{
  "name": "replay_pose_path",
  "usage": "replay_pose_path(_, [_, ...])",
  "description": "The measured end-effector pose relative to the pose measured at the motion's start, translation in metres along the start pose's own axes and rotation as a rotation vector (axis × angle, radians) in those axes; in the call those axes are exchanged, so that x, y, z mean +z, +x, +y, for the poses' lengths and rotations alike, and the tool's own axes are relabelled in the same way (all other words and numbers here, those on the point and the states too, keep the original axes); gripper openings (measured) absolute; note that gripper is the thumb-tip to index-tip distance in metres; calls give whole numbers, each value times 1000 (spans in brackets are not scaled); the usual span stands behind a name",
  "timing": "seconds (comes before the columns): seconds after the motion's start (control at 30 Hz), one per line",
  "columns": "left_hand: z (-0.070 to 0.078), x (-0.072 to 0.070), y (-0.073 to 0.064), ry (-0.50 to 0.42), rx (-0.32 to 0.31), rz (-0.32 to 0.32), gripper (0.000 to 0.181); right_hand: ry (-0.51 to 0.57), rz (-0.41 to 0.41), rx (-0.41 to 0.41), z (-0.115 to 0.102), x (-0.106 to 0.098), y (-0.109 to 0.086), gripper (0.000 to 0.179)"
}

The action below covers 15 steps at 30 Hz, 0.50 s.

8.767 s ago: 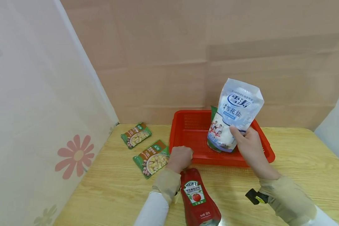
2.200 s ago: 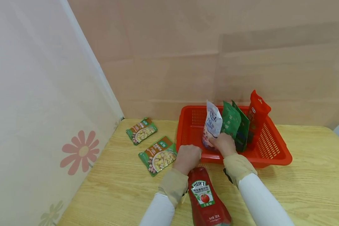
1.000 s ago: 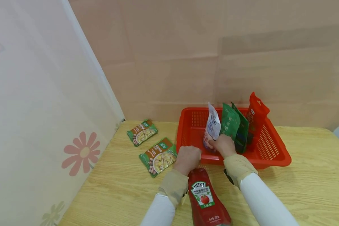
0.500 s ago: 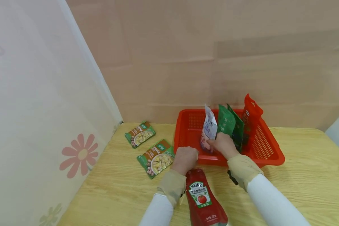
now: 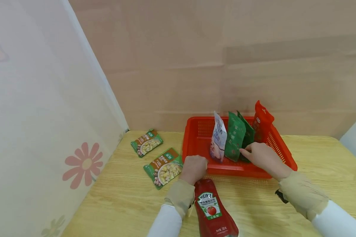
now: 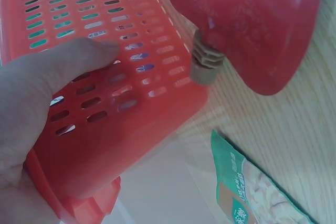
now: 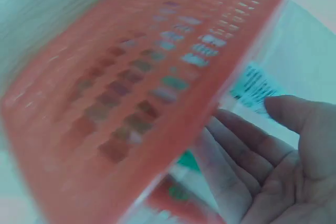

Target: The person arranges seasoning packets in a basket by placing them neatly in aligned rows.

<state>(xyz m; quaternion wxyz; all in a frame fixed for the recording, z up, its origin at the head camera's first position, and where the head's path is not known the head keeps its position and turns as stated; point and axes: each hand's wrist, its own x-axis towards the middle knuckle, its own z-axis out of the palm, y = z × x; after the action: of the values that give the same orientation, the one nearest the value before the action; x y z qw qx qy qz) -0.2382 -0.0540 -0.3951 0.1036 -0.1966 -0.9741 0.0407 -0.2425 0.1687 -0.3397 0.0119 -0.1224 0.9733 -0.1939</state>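
Note:
My left hand [image 5: 193, 168] grips the front left rim of a red plastic basket [image 5: 240, 170]; in the left wrist view its thumb [image 6: 86, 56] lies along the slotted wall. Over the basket's front right side is my right hand [image 5: 262, 157], its thumb tip close to a green packet [image 5: 235, 136]. The right wrist view shows the right palm [image 7: 294, 187] with fingers loosely bent and nothing held. A white-and-blue bag of salt [image 5: 218, 140] stands upright in the basket, left of the green packet. Behind these are another green packet [image 5: 248, 132] and a red packet [image 5: 261, 123].
A Heinz ketchup pouch [image 5: 214, 210] lies in front of the basket, beside the left forearm. Two green-and-brown seasoning packets [image 5: 147, 143] lie flat on the wooden table [image 5: 115, 197] to the left. A papered wall [image 5: 172, 82] rises behind.
The salt bag, earlier held above the basket, now stands inside it. My right hand has let go of it and shifted right, past the green packets. My left hand stays on the rim.

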Motion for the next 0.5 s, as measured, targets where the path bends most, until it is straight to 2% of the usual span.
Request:
replay_pose_path(0.13, [-1,-2,0,-8,-16,-34,22,-27,-28,-3,20,3,-15,42])
replay_pose_path(0.3, [-1,-3,0,-22,-7,-51,21,-79,-70,-11,47,14,-30,62])
replay_pose_path(0.43, [-1,-3,-1,-34,2,-34,27,-180,-3,-83,61,23,-36,67])
replay_pose_path(0.5, [0,-2,-1,-32,6,-24,29,-247,53,-134,65,28,-38,60])
